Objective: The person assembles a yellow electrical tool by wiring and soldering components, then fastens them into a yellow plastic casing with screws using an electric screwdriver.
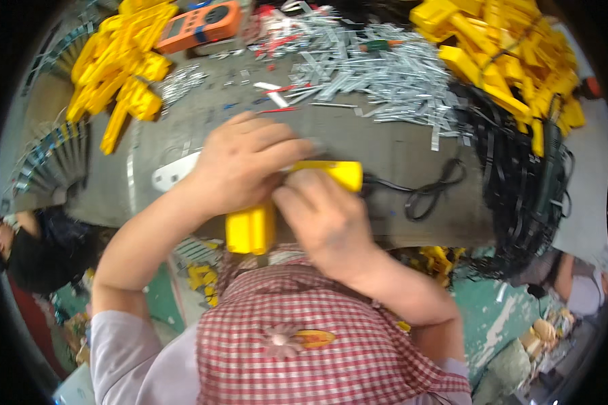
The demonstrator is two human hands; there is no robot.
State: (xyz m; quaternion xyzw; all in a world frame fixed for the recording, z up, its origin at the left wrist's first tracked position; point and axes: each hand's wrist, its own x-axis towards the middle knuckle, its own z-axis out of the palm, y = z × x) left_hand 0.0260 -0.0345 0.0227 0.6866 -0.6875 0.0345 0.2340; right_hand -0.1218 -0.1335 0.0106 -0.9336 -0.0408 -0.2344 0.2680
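In front of my body I hold a yellow plastic housing (251,229) with a thick block-like end toward me and a longer arm reaching right. My left hand (240,158) is curled over its far left side, its fingertips partly hidden. My right hand (331,219) grips it from the right, thumb and fingers pressed against the yellow plastic. A black cord (385,183) runs from beside the housing's right end to a loop on the table. From under my left wrist sticks a white flat piece with holes (172,173); whether I hold it, I cannot tell.
Yellow housings are heaped at far left (125,61) and far right (496,54). Between them lies a pile of silvery metal strips (378,74), near an orange meter (201,27). Bundled black cords (520,189) hang over the right edge. Other people sit at left (47,250) and right (581,287).
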